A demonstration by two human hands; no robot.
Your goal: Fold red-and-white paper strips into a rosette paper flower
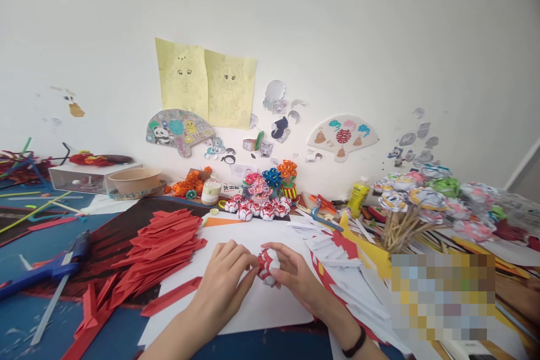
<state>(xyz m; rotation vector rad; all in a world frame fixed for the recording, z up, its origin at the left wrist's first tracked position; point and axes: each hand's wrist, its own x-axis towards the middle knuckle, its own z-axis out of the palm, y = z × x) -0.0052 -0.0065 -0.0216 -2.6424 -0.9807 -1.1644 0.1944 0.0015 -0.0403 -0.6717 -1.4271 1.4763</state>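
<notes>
Has a blue tabletop (pixel 236 346), partly covered by a dark, red-streaked mat (pixel 112 228) and a large white sheet (pixel 253 306), with folded red paper strips (pixel 164 242) heaped across both. Bears a blue glue gun (pixel 73 261) at left, plus a white-topped box (pixel 80 180) behind it near the wall. Carries a jar (pixel 211 192) and a yellow bottle (pixel 359 198) along the back, and at right folded white paper strips (pixel 350 275) spread beside yellow paper (pixel 371 250).
</notes>
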